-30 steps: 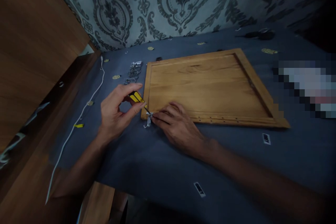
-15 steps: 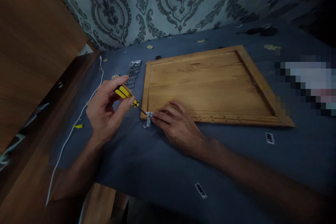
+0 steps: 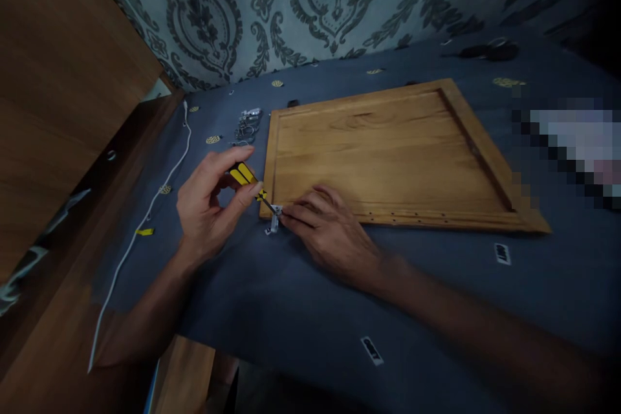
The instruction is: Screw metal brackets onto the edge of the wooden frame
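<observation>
My left hand [image 3: 211, 204] is closed round the yellow-and-black handle of a screwdriver [image 3: 248, 179]. Its shaft slants down to the right, and the tip meets a metal hinge [image 3: 275, 220] at the near left corner of a wooden panel [image 3: 369, 155]. Part of this hinge sticks out past the panel's near edge. My right hand [image 3: 332, 233] rests over that edge with its fingers bent together. Its fingertips press on the hinge's right side and hide some of it. Whether a screw sits under the tip is too small to tell.
Several metal pieces [image 3: 248, 126] lie beyond my left hand. A white cable [image 3: 169, 174] runs down the left side of the dark blue patterned cloth [image 3: 310, 323]. A dark tool [image 3: 490, 50] lies at the back right. Patterned fabric [image 3: 334, 0] rises behind.
My left hand has moved right with the screwdriver, bringing its tip from the hinge's left edge onto the hinge. My right hand stays nearly still.
</observation>
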A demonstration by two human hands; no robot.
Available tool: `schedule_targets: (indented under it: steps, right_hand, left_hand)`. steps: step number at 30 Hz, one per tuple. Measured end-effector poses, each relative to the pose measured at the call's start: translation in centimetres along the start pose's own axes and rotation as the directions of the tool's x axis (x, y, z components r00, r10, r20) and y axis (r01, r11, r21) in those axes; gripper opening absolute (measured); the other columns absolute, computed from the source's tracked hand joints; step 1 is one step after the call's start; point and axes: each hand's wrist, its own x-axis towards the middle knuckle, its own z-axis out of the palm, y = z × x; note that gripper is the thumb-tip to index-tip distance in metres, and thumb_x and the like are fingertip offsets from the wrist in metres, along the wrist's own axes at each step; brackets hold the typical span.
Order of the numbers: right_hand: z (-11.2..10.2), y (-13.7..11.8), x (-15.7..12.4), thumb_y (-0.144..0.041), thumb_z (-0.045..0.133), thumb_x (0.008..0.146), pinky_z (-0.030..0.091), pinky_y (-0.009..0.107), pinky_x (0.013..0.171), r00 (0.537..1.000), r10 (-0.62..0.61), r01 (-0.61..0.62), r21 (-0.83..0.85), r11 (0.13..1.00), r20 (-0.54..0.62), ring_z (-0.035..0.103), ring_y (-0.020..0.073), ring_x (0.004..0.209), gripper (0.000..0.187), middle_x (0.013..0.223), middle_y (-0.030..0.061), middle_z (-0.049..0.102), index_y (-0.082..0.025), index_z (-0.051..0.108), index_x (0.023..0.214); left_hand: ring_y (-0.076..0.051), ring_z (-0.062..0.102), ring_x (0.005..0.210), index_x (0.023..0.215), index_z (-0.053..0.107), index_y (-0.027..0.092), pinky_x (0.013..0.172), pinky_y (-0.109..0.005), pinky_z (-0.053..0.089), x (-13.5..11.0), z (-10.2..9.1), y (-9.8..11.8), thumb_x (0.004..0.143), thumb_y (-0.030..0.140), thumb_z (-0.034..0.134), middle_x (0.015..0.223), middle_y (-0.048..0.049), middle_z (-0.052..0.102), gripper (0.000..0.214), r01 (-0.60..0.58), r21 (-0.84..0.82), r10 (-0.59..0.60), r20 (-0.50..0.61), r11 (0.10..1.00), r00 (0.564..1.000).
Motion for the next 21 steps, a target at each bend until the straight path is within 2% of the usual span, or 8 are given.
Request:
schedule_targets:
  steps: [7,13,16,21]
  right_hand:
    - [-0.24,-0.01,0.12,-0.010,0.060,0.097,0.037,0.050,0.109,1.000,0.015,-0.015,0.043,0.999,0.013,0.058,0.0244,0.104,0.026,0.111,0.0055,0.078,-0.022,0.075,0.115]
    - [-0.05,0.01,0.02,-0.010,0.059,0.098,0.037,0.050,0.109,1.000,0.001,-0.001,0.013,1.000,0.008,0.059,0.0251,0.104,0.023,0.112,0.0067,0.078,-0.016,0.075,0.114]
    - [-0.05,-0.03,-0.01,-0.010,0.059,0.098,0.037,0.050,0.110,1.000,0.007,-0.007,0.005,1.000,0.005,0.059,0.0250,0.104,0.023,0.113,0.0058,0.078,-0.017,0.074,0.113]
    - [-0.24,-0.08,0.06,-0.011,0.058,0.099,0.037,0.050,0.110,0.999,0.018,-0.019,0.023,1.000,0.035,0.059,0.0242,0.105,0.026,0.113,0.0054,0.078,-0.021,0.075,0.116]
  left_hand:
    - [-0.009,0.066,0.082,0.129,0.064,0.028,0.071,-0.019,0.056,-0.17,-0.05,-0.09,0.093,0.023,0.074,0.107,0.0011,0.071,0.038,-0.002,-0.031,0.001,-0.002,1.000,1.000]
    - [-0.008,0.064,0.078,0.126,0.066,0.027,0.068,-0.018,0.055,-0.18,0.01,-0.02,0.091,0.021,0.076,0.106,0.0012,0.071,0.037,0.000,-0.062,0.000,-0.009,0.998,1.000]
    - [-0.008,0.065,0.076,0.125,0.067,0.026,0.066,-0.017,0.055,-0.08,-0.11,0.13,0.089,0.021,0.078,0.106,0.0017,0.071,0.038,0.002,-0.059,-0.002,-0.006,0.998,1.000]
    - [-0.011,0.072,0.087,0.131,0.064,0.027,0.078,-0.022,0.062,0.09,-0.46,0.19,0.094,0.021,0.073,0.112,-0.0015,0.072,0.038,0.087,-0.141,-0.076,0.085,0.986,0.993]
